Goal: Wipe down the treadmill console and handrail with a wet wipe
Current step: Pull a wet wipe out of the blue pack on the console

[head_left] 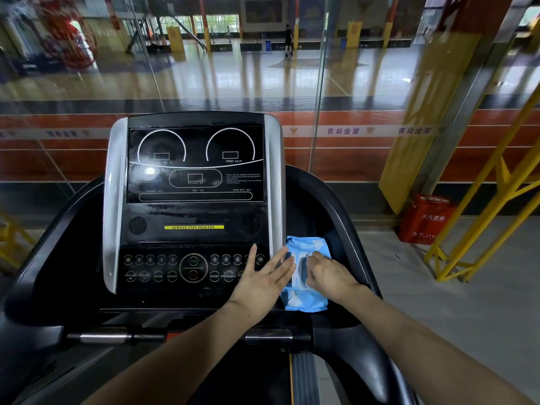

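Observation:
The black treadmill console (pixel 193 182) with silver side strips stands in front of me, its button panel low down. A blue wet-wipe pack (pixel 306 247) lies in the tray right of the console. My left hand (pixel 263 280) lies flat with straight fingers against the pack's left edge and the console's lower right corner. My right hand (pixel 328 273) has its fingers curled at the white lid in the middle of the pack. The black handrail (pixel 344 214) curves round both sides, with a silver grip bar (pixel 268 336) below.
A glass wall stands just behind the treadmill, with a gym hall beyond. A red box (pixel 425 219) and a yellow metal frame (pixel 479 229) stand on the floor to the right. A second silver grip bar (pixel 102 337) is at the lower left.

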### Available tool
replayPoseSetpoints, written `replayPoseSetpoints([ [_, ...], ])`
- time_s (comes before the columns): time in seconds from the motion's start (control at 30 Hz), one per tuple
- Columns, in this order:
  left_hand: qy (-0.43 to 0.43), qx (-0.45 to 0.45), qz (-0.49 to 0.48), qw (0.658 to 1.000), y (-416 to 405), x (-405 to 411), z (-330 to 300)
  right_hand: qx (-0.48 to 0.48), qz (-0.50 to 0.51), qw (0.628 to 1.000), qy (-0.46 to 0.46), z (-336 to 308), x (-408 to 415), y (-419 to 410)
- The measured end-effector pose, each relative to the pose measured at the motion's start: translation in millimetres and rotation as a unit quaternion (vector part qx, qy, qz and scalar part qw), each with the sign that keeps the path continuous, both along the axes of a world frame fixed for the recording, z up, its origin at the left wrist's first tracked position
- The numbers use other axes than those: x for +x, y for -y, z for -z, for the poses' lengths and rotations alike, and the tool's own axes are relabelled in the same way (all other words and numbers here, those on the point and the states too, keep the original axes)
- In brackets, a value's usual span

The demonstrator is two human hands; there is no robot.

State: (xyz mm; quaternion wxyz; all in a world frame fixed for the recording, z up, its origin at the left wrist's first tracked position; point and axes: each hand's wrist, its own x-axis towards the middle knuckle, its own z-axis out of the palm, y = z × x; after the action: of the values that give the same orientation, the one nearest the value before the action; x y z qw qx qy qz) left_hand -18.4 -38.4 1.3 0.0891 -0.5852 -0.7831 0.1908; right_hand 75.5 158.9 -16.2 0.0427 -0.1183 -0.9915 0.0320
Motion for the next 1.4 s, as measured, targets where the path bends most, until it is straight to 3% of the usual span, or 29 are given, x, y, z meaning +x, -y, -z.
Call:
replayPoseSetpoints([
  [0.27, -0.009, -0.007, -0.008, 1.0, -1.3, 1.1, 1.4, -0.041, 0.042, 0.998, -0.013, 12.6, 2.8, -9.5],
  [0.7, 0.0, 0.003, -0.008, 1.0, -1.6, 0.0, 2.5, 0.038, 0.043, 0.997, 0.052, 13.6, -11.4, -4.1],
  [0.93, 0.004, 0.006, -0.006, 1.0, -1.1, 0.0, 2.9, -0.013, 0.03, 0.999, 0.033, 30.8, -8.0, -11.6],
  [1.07, -0.004, 0.012, -0.005, 1.0, -0.9, 0.7, 4.8, 0.017, 0.023, 0.998, 0.063, 26.5, -7.2, -11.0],
  [1.4, -0.014, 0.011, -0.004, 1.0, -1.3, 0.1, 7.2, -0.082, 0.059, 0.994, -0.04, 24.8, 8.3, -9.5],
])
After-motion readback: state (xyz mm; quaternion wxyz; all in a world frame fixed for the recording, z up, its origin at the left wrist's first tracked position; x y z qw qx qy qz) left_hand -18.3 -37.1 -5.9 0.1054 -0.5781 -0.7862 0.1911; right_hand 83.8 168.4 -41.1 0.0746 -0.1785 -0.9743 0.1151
